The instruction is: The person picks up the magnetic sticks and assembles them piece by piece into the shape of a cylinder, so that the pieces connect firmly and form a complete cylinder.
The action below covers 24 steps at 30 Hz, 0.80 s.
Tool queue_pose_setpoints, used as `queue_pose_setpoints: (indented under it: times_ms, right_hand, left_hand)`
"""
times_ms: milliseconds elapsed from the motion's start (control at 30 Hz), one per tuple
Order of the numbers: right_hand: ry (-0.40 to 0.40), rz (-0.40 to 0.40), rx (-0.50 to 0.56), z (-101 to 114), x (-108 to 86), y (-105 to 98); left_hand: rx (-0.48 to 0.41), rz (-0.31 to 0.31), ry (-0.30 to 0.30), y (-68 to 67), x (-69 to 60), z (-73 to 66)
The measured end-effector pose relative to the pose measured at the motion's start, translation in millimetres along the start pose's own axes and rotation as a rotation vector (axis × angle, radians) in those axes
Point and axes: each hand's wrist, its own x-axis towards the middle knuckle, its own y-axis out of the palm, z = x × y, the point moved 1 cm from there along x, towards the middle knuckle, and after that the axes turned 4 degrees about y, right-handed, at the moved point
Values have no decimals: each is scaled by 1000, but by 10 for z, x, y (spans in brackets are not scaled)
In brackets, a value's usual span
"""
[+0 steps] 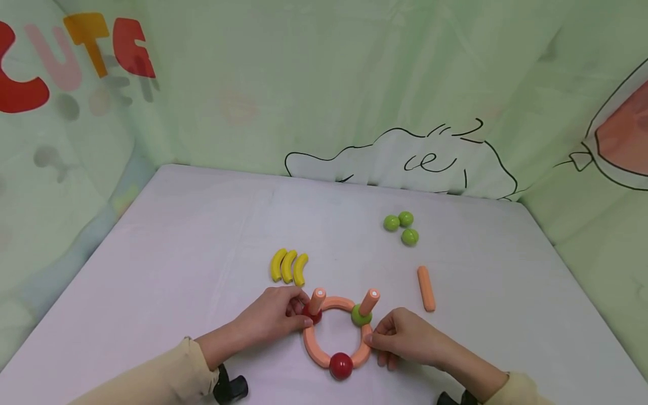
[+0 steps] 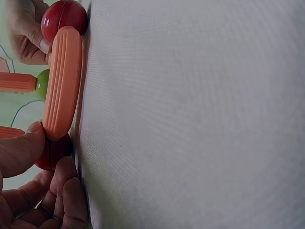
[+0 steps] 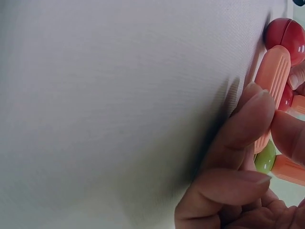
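Toy ring [image 1: 338,302] between the hands, left hand [image 1: 275,312] pinching its red ball [image 1: 317,318], right hand [image 1: 412,338] pinching a curved stick [image 1: 363,350], joint-steadying apparently in progress; next move likely calls for freeing the right hand to fetch the loose straight stick [image 1: 426,288] beyond it.

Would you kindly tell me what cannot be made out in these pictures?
Head view: left cream sleeve, cut off by bottom edge.
Left wrist view: tips of both ribbed orange sticks, cut off by left edge.
Right wrist view: curved orange piece, partly hidden by right hand.
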Motion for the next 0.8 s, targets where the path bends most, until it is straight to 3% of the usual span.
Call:
queue_pose_setpoints:
  times_ms: [433, 567, 667, 800]
  right_hand:
    - [-5, 4, 1, -24, 3, 4]
    - [4, -24, -42, -12, -21, -50]
    - [-4, -102, -108, 25, -78, -223]
    - [-29, -348, -267, 38, -142, -640]
  left_hand:
    - [-8, 3, -12, 7, -10, -9]
    - [-7, 5, -14, 12, -8, -8]
    - [-8, 7, -15, 12, -4, -12]
    - [-6, 6, -21, 10, -3, -18]
